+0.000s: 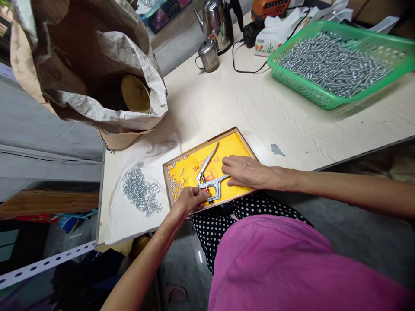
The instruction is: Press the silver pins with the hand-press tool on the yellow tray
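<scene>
A wooden-framed tray (168, 177) with a yellow lining lies at the table's near edge. On it rests a silver plier-like hand press (209, 172) with its handles spread. My left hand (191, 199) is pinched at the tool's jaw end; what it pinches is too small to make out. My right hand (244, 170) lies flat with fingers stretched over the lower handle. Several small metal pins (177, 183) are scattered on the tray's left side.
A heap of metal pins (141, 194) lies on white paper left of the tray. A big paper sack (97, 69) stands behind it. A green basket (340, 65) full of metal pins sits far right, with a kettle (218, 21) and metal cup (208, 55) at the back.
</scene>
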Action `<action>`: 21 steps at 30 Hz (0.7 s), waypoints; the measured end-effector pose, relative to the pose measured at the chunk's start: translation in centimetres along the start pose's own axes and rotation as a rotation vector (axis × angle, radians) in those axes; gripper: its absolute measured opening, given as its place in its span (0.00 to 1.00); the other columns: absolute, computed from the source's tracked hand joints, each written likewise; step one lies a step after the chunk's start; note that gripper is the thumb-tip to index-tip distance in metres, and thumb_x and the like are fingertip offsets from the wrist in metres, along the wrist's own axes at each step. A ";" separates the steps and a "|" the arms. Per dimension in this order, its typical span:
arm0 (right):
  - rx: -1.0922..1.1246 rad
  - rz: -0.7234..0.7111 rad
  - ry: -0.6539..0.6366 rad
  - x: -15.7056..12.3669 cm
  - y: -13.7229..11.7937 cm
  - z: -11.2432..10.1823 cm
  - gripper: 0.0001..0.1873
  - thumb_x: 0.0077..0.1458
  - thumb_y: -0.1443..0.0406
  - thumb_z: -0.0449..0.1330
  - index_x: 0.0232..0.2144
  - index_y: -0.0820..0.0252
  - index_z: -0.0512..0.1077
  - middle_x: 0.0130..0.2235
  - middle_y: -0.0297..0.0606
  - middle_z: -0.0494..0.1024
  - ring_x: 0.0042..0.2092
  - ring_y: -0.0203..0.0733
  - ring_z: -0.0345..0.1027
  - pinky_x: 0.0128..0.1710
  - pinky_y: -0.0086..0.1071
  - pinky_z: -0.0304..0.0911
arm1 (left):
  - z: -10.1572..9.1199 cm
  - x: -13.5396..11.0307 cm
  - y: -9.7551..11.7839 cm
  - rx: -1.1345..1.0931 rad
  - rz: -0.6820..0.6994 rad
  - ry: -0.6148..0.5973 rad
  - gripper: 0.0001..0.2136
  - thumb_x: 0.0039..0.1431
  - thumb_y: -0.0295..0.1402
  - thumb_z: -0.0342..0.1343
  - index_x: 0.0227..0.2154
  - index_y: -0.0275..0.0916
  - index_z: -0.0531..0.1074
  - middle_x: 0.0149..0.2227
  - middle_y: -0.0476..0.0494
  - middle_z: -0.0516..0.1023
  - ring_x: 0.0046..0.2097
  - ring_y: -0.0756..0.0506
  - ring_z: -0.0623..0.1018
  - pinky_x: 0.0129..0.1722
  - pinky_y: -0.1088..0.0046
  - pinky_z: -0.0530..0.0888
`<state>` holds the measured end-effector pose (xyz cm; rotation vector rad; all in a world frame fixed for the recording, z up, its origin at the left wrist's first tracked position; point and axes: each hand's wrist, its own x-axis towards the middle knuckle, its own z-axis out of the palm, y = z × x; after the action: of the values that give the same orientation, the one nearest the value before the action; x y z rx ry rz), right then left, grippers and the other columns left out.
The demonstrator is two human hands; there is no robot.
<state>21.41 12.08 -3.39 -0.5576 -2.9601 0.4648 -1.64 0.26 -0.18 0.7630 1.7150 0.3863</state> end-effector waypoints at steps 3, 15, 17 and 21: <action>-0.017 -0.056 0.080 1.1 1.6 -0.5 0.38 0.51 0.51 0.70 0.58 0.61 0.67 0.67 0.55 0.61 0.62 0.63 0.58 0.54 0.49 0.61 | 0.1 0.1 -0.3 0.031 -0.004 0.017 0.23 0.31 0.52 0.73 0.19 0.36 0.75 0.16 0.50 0.69 0.19 0.53 0.63 0.21 0.76 0.58; 0.073 -0.154 0.032 4.4 5.5 -0.5 0.43 0.48 0.44 0.69 0.61 0.58 0.68 0.61 0.49 0.71 0.64 0.64 0.56 0.60 0.52 0.58 | 1.0 -0.3 -0.5 0.080 -0.023 0.078 0.26 0.32 0.57 0.71 0.15 0.38 0.70 0.14 0.53 0.64 0.18 0.55 0.58 0.21 0.76 0.50; 0.067 -0.157 0.023 4.2 5.5 -0.4 0.42 0.47 0.45 0.70 0.60 0.56 0.69 0.60 0.46 0.71 0.62 0.62 0.58 0.60 0.52 0.57 | 1.0 -0.4 -0.6 0.075 -0.016 0.087 0.26 0.33 0.57 0.71 0.15 0.37 0.71 0.14 0.52 0.64 0.18 0.54 0.59 0.21 0.76 0.51; 0.070 -0.120 0.049 4.2 4.9 -0.6 0.35 0.48 0.45 0.69 0.53 0.57 0.73 0.50 0.45 0.75 0.53 0.57 0.64 0.55 0.49 0.60 | 1.0 -0.4 -0.8 0.074 -0.016 0.113 0.25 0.33 0.56 0.71 0.16 0.37 0.72 0.15 0.51 0.66 0.19 0.54 0.60 0.21 0.75 0.52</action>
<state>19.27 18.14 -4.24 -0.3756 -2.8964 0.5324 -0.89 -0.75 -0.71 0.7932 1.8487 0.3622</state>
